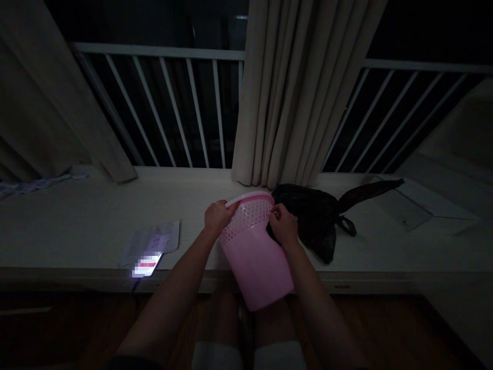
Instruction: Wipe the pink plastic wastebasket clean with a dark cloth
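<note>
A pink plastic waste bin (257,257) with a perforated upper band is tilted away from me, its base over my knees and its rim toward the white ledge (88,221). My left hand (217,216) is closed on the left side of the rim. My right hand (283,225) is closed at the right side of the rim, pinching what looks like the edge of a black plastic bag (314,216). That bag lies crumpled on the ledge just right of the bin, one handle stretched out to the right.
A lit phone (146,264) lies on papers (154,240) at the ledge's front left. Beige curtains (296,92) hang behind the bin, with white window bars (173,108) beyond. More papers (419,205) lie at the far right. The room is very dark.
</note>
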